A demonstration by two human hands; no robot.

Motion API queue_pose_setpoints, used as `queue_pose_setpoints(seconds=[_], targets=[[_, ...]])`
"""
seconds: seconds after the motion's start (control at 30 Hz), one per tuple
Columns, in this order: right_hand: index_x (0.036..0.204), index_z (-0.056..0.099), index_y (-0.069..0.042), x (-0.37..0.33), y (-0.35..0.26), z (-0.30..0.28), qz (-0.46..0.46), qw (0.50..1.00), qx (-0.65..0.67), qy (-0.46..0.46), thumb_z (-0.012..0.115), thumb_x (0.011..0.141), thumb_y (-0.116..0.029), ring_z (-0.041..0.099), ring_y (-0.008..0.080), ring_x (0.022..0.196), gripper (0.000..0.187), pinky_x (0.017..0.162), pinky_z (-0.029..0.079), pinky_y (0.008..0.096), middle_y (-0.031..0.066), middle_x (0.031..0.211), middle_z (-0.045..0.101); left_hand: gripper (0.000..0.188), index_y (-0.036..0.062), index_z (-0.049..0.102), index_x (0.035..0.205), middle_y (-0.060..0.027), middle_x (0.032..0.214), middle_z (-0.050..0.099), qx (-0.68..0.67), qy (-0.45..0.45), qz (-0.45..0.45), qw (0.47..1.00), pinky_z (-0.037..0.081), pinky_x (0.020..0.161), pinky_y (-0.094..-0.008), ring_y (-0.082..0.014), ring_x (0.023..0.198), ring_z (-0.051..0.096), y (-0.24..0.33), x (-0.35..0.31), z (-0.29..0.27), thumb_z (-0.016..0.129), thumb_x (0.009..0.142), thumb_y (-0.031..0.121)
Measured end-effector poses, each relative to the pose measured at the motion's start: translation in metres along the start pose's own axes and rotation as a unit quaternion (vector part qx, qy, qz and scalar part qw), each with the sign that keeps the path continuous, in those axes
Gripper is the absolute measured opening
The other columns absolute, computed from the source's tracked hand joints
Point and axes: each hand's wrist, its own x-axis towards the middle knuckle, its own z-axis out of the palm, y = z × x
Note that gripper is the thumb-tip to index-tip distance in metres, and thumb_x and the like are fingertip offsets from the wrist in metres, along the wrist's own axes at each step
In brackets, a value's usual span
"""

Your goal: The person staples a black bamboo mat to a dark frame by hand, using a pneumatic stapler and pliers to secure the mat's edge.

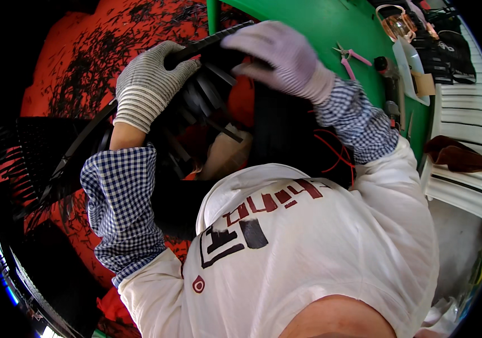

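My left hand (156, 81), in a grey ribbed knit glove, is closed around a long black rubber-like strip (210, 40). One end of the strip points away to the upper right, beside my right hand. My right hand (280, 56), in a pale purple-looking glove, is smeared by motion; its thumb and fingers stand apart and I see nothing between them. Below my hands, near my lap, several more dark strips (204, 96) lie loosely together. Their lower parts are lost in shadow.
A green table (314, 22) holds pink-handled snips (351, 56), a dark power tool (388, 79) and a white tray (410, 67). Small black scraps litter the red floor (105, 34). A black slatted crate (38, 146) stands at left. Red cord (336, 146) hangs below my right sleeve.
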Motion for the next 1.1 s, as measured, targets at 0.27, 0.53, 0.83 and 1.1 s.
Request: queue_pose_setpoints(seconds=[0.27,0.53,0.83,1.1], targets=[[0.102,0.073,-0.010,0.035,-0.004,0.037,-0.050,0.997,0.050,0.020,0.071,0.088,-0.023,0.068,0.0216,0.087,0.019,0.075,0.057,0.0316,0.0054,0.097,0.069,0.052,0.0175,0.069,0.119,-0.0073,0.111,0.073,-0.005,-0.005,0.024,1.000,0.053,0.090,-0.0400,-0.0280,0.103,0.069,0.001,-0.001,0.005,0.067,0.086,0.057],[0.088,0.072,-0.006,0.049,-0.025,0.032,0.141,0.959,0.242,0.037,0.071,0.088,-0.018,0.065,0.0225,0.071,0.012,0.065,0.054,0.0341,0.0056,0.082,0.067,0.058,0.0129,0.072,0.110,-0.0086,0.096,0.073,0.086,0.055,0.006,0.995,0.055,0.081,-0.0423,-0.0288,0.092,0.070,0.001,-0.017,0.009,0.064,0.084,0.064],[0.071,0.056,0.000,0.077,-0.003,0.028,0.155,0.957,0.244,0.033,0.072,0.087,-0.010,0.052,0.0266,0.058,0.025,0.055,0.042,0.0363,0.0132,0.063,0.052,0.049,0.0096,0.072,0.106,-0.0109,0.097,0.072,0.081,0.084,0.066,0.991,0.053,0.081,-0.0440,-0.0318,0.092,0.068,0.014,-0.017,0.015,0.065,0.087,0.054],[0.073,0.062,-0.004,0.089,0.059,0.081,0.296,0.819,0.350,-0.344,0.070,0.090,-0.038,0.052,0.0188,0.066,0.039,0.069,0.043,0.0380,0.0089,0.066,0.056,0.026,0.0110,0.070,0.106,-0.0106,0.095,0.073,0.043,0.135,0.021,0.990,0.055,0.078,-0.0407,-0.0294,0.091,0.069,0.018,-0.015,0.028,0.072,0.087,0.029]])
